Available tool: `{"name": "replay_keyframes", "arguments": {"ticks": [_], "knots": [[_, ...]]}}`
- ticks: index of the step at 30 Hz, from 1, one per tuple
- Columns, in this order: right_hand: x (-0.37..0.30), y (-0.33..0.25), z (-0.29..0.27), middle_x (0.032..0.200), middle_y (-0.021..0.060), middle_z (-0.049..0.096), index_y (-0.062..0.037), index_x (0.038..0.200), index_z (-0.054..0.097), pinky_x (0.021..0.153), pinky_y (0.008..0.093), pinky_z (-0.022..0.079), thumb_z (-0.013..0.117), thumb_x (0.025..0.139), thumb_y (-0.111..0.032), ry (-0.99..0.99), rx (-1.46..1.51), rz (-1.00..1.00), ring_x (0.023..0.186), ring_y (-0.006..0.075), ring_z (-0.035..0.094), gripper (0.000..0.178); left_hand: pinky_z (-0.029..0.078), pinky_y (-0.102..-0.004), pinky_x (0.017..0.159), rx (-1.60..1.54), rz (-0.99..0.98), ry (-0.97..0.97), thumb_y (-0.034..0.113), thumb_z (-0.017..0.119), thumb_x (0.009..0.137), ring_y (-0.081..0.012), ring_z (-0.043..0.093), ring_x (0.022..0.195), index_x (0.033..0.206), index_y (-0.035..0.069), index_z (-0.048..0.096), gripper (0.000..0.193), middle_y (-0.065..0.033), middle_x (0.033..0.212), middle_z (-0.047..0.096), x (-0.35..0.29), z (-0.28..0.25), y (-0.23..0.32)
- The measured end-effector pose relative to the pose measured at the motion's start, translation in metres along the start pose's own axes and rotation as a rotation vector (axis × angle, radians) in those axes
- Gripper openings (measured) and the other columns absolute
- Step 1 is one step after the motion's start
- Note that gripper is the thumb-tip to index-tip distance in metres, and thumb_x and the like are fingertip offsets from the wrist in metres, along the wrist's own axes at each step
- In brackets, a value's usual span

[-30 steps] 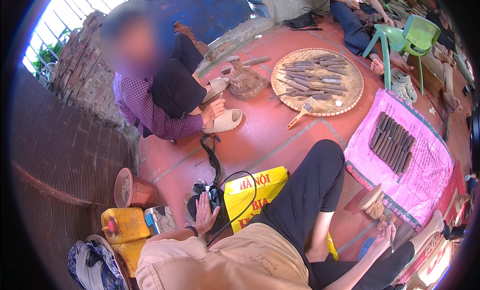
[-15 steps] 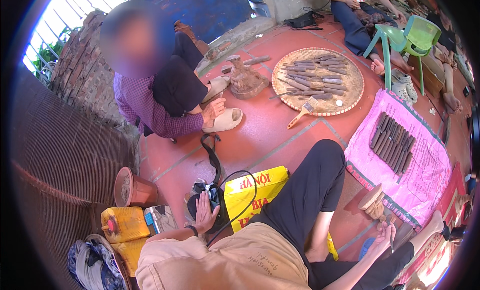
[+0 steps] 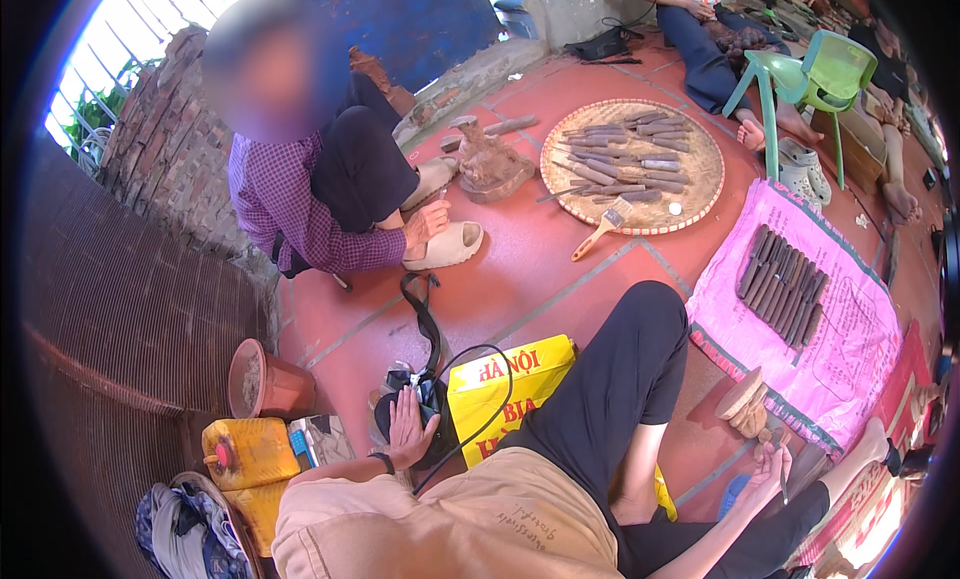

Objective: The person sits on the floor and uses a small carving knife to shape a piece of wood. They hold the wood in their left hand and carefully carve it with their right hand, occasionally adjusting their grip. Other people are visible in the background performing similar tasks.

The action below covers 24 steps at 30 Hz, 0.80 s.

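Note:
My left hand (image 3: pixel 408 429) lies flat with its fingers stretched out on a small black bag (image 3: pixel 385 411), whose dark strap runs up across the tiles. At the lower right, my right hand (image 3: pixel 766 479) is closed round a thin, pale tool (image 3: pixel 786 482); its exact kind is too small to make out. Just beyond its fingertips stands a brown wooden piece (image 3: pixel 746 409) with a wider, flat top. A black cable (image 3: pixel 508 374) loops beside the left hand over a yellow printed bag (image 3: pixel 540 357).
A round woven tray (image 3: pixel 705 201) bears several dark-handled tools, with a brush (image 3: pixel 600 229) at its rim. More tools (image 3: pixel 785 284) lie in a row on a pink sack (image 3: pixel 850 329). Yellow jug (image 3: pixel 250 449) and brown pot (image 3: pixel 268 384) stand left. A person (image 3: pixel 300 199) sits opposite.

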State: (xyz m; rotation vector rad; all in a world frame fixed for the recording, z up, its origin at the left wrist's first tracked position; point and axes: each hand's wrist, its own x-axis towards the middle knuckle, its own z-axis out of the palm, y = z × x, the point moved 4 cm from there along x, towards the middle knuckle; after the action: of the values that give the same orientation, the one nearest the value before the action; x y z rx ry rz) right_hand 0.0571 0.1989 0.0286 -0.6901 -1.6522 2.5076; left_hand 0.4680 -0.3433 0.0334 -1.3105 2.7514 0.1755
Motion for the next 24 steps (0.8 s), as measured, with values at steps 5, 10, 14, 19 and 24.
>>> {"name": "replay_keyframes", "arguments": {"ticks": [5,10,14,19,24], "knots": [[0.003,0.002,-0.002,0.115,0.0221,0.058,0.0038,0.108,0.057,0.082,0.0416,0.052,0.059,0.089,-0.001,0.014,0.017,0.017,0.089,0.0316,0.062,0.02,0.011,-0.0487,0.118,-0.011,-0.01,-0.001,0.048,0.05,0.092,-0.0348,0.015,0.146,0.148,-0.004,0.02,0.083,-0.0239,0.155,0.02,0.001,-0.002,0.001],[0.005,0.009,-0.007,0.104,0.0141,0.062,-0.0006,0.11,0.058,0.081,0.0327,0.049,0.058,0.093,-0.009,-0.045,-0.004,-0.03,0.092,0.0228,0.064,0.019,0.011,-0.0477,0.118,-0.045,-0.024,0.03,0.045,0.049,0.092,-0.0345,0.015,0.146,0.148,-0.004,0.023,0.078,-0.0228,0.155,0.022,0.004,-0.015,0.003],[0.014,0.015,-0.019,0.095,0.0076,0.066,-0.0042,0.112,0.058,0.079,0.0256,0.047,0.057,0.096,-0.015,-0.115,-0.021,-0.091,0.094,0.0158,0.064,0.019,0.013,-0.0477,0.118,-0.081,0.035,0.119,0.035,0.047,0.094,-0.0353,0.019,0.144,0.145,-0.003,0.03,0.066,-0.0212,0.153,0.026,0.024,-0.021,0.005],[0.007,0.01,-0.009,0.092,0.0069,0.065,-0.0042,0.109,0.059,0.076,0.027,0.048,0.058,0.094,-0.013,-0.072,-0.035,-0.093,0.089,0.0161,0.065,0.018,0.016,-0.0487,0.117,-0.092,0.034,0.198,0.023,0.047,0.095,-0.0371,0.025,0.141,0.144,0.001,0.034,0.056,-0.0211,0.151,0.031,0.074,-0.014,-0.007],[-0.002,-0.001,0.006,0.085,0.0072,0.066,-0.0033,0.104,0.059,0.07,0.0246,0.048,0.06,0.093,-0.013,-0.031,0.004,-0.101,0.081,0.014,0.064,0.015,0.026,-0.0493,0.113,-0.237,0.314,0.396,0.017,0.048,0.096,-0.0407,0.033,0.135,0.139,0.0,0.04,0.047,-0.0242,0.147,0.034,0.149,-0.068,0.065]]}}
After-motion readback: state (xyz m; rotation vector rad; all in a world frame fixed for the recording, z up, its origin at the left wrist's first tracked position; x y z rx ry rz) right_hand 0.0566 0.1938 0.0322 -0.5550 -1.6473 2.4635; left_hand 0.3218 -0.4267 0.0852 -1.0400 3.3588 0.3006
